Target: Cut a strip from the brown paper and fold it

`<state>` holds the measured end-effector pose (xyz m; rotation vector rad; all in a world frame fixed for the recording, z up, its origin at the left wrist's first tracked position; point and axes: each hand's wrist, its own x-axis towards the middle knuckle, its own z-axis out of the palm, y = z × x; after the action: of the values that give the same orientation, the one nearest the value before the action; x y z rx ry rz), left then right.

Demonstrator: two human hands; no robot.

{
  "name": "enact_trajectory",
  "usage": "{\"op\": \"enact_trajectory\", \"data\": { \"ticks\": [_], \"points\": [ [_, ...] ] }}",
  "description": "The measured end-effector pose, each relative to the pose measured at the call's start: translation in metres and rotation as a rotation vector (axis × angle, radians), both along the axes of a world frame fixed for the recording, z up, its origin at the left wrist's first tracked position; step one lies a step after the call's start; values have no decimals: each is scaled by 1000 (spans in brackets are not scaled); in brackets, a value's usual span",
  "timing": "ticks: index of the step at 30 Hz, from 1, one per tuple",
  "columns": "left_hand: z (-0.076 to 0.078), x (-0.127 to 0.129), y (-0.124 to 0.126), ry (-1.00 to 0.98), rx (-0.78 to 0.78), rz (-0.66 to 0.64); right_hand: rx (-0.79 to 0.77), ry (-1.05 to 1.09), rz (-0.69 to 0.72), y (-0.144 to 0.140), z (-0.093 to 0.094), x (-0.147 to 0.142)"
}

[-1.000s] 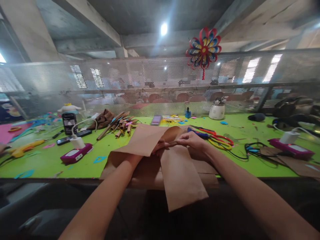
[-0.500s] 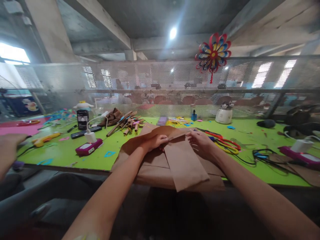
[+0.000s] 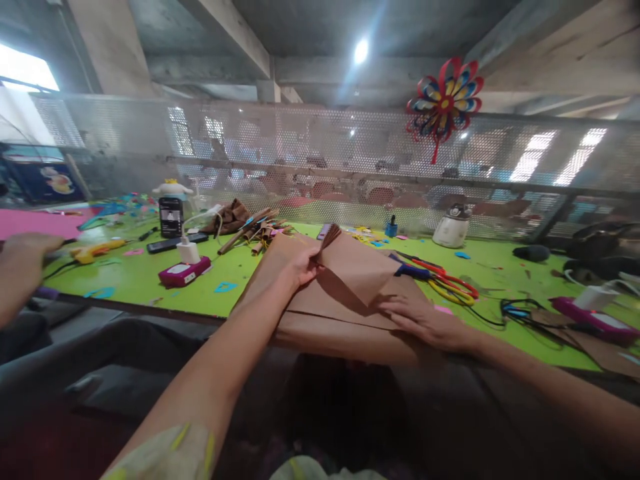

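My left hand [image 3: 303, 265] pinches the left edge of a folded piece of brown kraft paper [image 3: 361, 268], whose layers fan out at the top corner. This piece is raised and tilted over larger brown paper sheets [image 3: 340, 337] lying along the table's front edge. My right hand [image 3: 427, 323] rests on the right part of those sheets with its fingers stretched out, just below the folded piece's lower corner. Beyond that hand lie scissors or pliers with a dark blue handle [image 3: 413, 269] and a tool with red and yellow handles [image 3: 453, 283].
On the green table [image 3: 240, 283] are purple power strips, one at left [image 3: 184, 272], a phone [image 3: 171, 217], a yellow glue gun [image 3: 100, 249], rolled brown paper tubes [image 3: 255, 230] and a white jar [image 3: 451, 227]. Another person's hand [image 3: 30, 257] is at far left. A perforated screen [image 3: 300, 160] stands behind.
The long folded paper strip has swung up and to the right in my left hand. My right hand has let go of its top and moved down onto the sheets. The view has shifted slightly.
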<state>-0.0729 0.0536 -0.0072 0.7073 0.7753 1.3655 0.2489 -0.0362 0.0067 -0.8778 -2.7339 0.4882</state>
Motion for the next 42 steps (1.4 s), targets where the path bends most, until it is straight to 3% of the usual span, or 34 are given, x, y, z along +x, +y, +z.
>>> {"op": "enact_trajectory", "data": {
  "ticks": [3,6,11,12,16,20,22,26,29,32,34,38,40,42],
  "points": [
    [7,-6,1,-29,18,27,85,-83,29,-5,-9,-15],
    [21,-16,-4,-82,78,69,162,-82,-8,7,-13,-39],
    [58,-48,-20,-64,385,292,238,-98,23,27,-13,-60],
    [65,-54,-22,1,408,282,250,-95,23,27,-11,-60],
    [81,-64,-24,289,310,203,261,-64,38,23,2,-63],
    [85,-59,-23,694,60,321,281,-52,168,21,5,-81],
    [88,-52,-24,836,19,358,300,-32,228,21,2,-90],
    [94,-25,-22,787,112,309,271,-22,227,20,-4,-95],
    [84,6,-11,547,223,257,238,-6,222,22,-6,-94],
    [54,33,3,294,282,197,239,4,232,29,-11,-98],
    [30,40,11,271,212,136,268,9,248,32,-13,-101],
    [-1,30,22,316,101,164,296,14,189,22,-5,-94],
    [-5,21,28,288,81,210,320,18,142,7,3,-87],
    [-6,16,34,262,63,236,332,-16,228,-11,7,-81]
  ]
}}
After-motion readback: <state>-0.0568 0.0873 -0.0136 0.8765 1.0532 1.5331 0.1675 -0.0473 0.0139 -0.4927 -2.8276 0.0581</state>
